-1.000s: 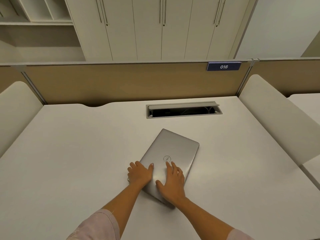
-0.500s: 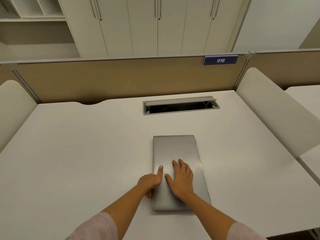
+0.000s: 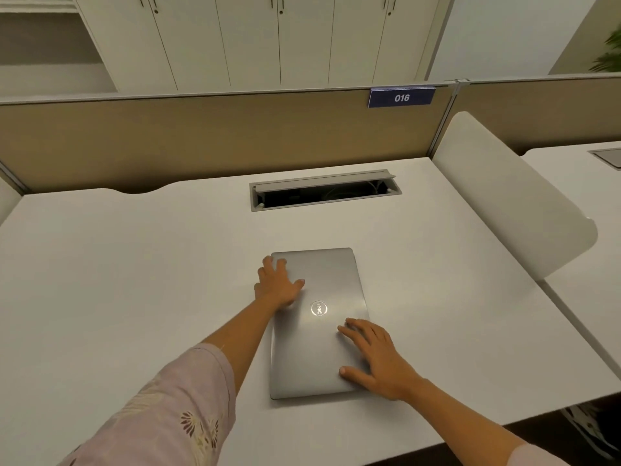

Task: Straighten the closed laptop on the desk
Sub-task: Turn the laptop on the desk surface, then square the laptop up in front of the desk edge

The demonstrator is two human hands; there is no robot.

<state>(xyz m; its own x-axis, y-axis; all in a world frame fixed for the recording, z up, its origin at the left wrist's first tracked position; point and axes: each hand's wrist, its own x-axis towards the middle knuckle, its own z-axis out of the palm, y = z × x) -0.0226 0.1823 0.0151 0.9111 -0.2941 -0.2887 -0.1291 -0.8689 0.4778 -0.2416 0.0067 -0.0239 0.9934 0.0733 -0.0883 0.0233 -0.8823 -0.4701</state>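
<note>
Left hand [image 3: 278,284]: open, fingers spread, palm down on the far left edge of the closed laptop [image 3: 319,334], fingertips reaching toward its far left corner; forearm extended, with a pale patterned sleeve [image 3: 161,408] at the upper arm. Right hand [image 3: 376,356]: open and flat, fingers splayed over the near right part of the lid, thumb near the right edge; nothing is gripped by either hand. The laptop lies flat on the white desk [image 3: 117,280], long axis running away from the viewer, well short of the open cable slot [image 3: 324,193] and near the front edge. Judged properties: a rigid metal slab of moderate weight, with a smooth lid that may slip under the palms; it should slide readily on the desk. Pressing at diagonally opposite corners, as here, suits small rotations; edges offer firmer purchase than the lid's centre.
</note>
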